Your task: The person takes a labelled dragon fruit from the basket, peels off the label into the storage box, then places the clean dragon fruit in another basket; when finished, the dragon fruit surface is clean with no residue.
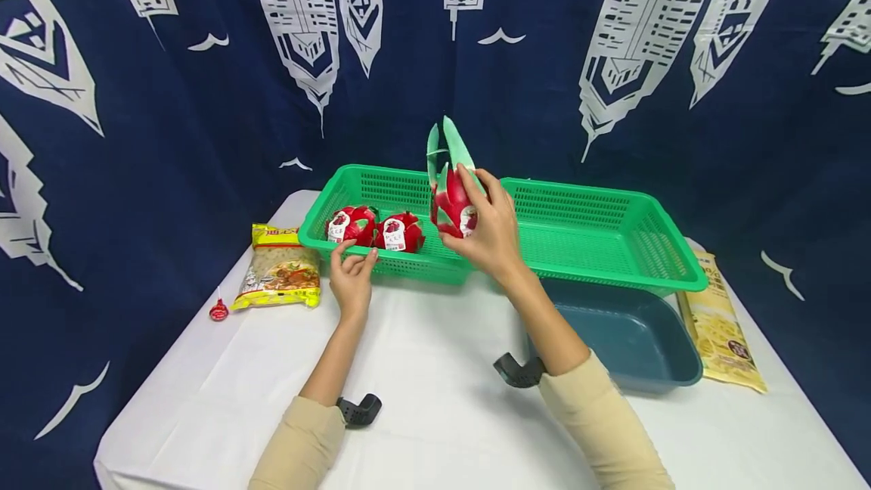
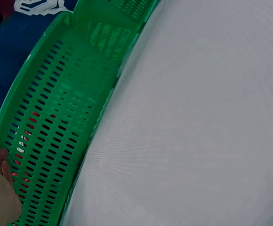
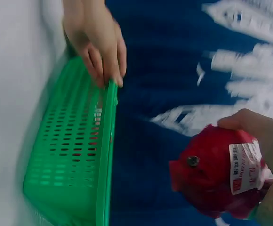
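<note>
My right hand (image 1: 491, 227) grips a red dragon fruit (image 1: 449, 199) with long green leaf tips and a white label, raised above the inner end of the left green basket (image 1: 435, 271). From the right wrist view, the same dragon fruit (image 3: 212, 169) shows its stem end and label. Two more labelled dragon fruits (image 1: 401, 233) lie side by side in that basket. At its front rim, my left hand (image 1: 351, 278) holds on, thumb and fingertips at the edge; the left wrist view shows its fingers against the perforated basket wall (image 2: 52, 127).
A second green basket (image 1: 578, 229) adjoins on the right, with a dark blue tub (image 1: 619, 339) before it. One yellow food bag (image 1: 282, 267) and a red-wrapped lollipop (image 1: 218, 311) lie left; another yellow bag (image 1: 724, 331) lies right. A patterned blue curtain (image 1: 435, 82) hangs behind.
</note>
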